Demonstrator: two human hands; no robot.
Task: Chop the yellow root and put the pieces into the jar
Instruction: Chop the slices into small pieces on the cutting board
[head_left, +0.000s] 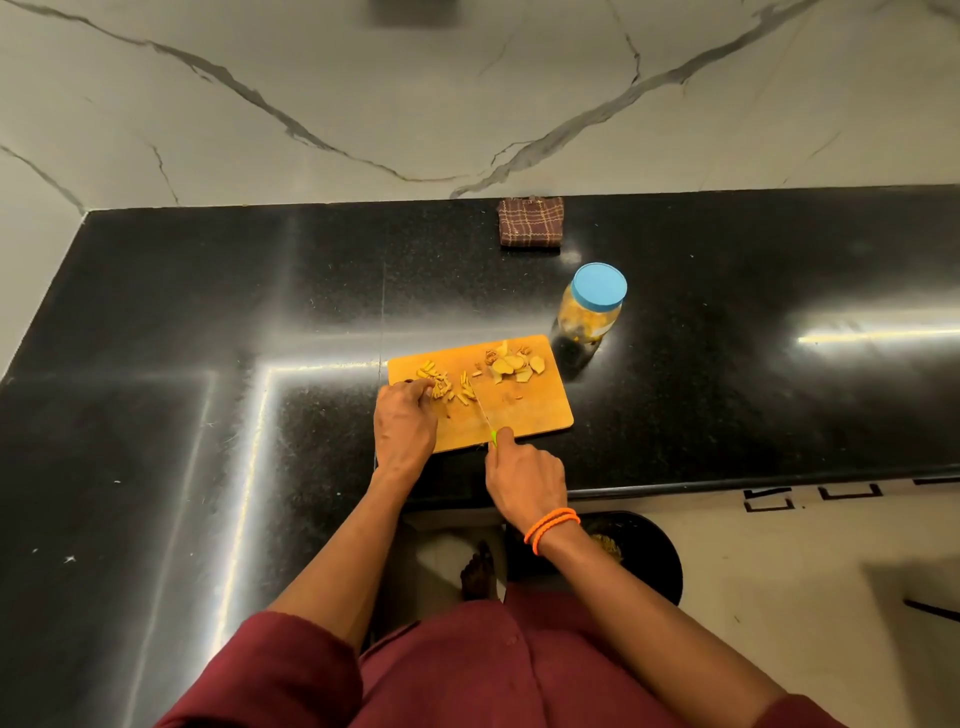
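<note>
A wooden cutting board (524, 410) lies on the black counter. On its left part lie several short yellow root sticks (451, 387); a heap of flat slices and peel (511, 362) sits at its far right. My left hand (404, 422) curls its fingertips over the sticks at the board's left edge. My right hand (525, 474) grips a green-handled knife (485, 415), whose thin blade runs up across the board beside the sticks. A clear jar (589, 312) with a blue lid, closed and partly filled with yellow pieces, stands just beyond the board's right corner.
A folded brown checked cloth (531, 222) lies at the back of the black counter (208, 364), against the marble wall. Below the counter's front edge a dark round bin (654, 551) stands on the floor beside my feet.
</note>
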